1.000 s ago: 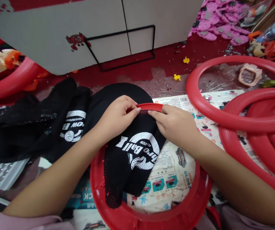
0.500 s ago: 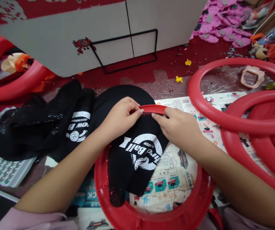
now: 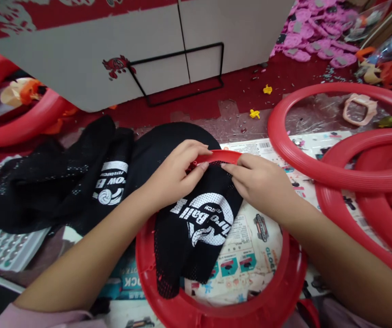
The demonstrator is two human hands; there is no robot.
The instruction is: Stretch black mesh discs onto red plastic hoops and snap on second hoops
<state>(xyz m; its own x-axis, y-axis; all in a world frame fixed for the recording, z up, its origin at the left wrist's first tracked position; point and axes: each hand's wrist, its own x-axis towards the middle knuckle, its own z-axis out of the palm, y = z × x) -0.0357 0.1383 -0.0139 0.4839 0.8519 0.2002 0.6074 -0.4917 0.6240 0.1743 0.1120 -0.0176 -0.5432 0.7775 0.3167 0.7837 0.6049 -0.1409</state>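
Note:
A red plastic ring [image 3: 223,314] lies in front of me, its far rim raised between my hands. A black mesh net [image 3: 196,228] with white printed lettering is draped over that far rim and hangs into the ring. My left hand [image 3: 175,175] pinches the mesh edge against the rim from the left. My right hand [image 3: 260,182] pinches the same edge from the right, fingers closed on mesh and rim.
More black mesh nets [image 3: 55,177] lie in a heap at the left. Several big red rings [image 3: 346,173] are stacked at the right, another ring [image 3: 18,127] sits far left. A white board [image 3: 141,41] leans behind. Small yellow [image 3: 254,114] and pink parts litter the red floor.
The view has shifted slightly. Both hands stay at the far rim, their fingers working a little along the mesh edge; the rim shows slightly more between them.

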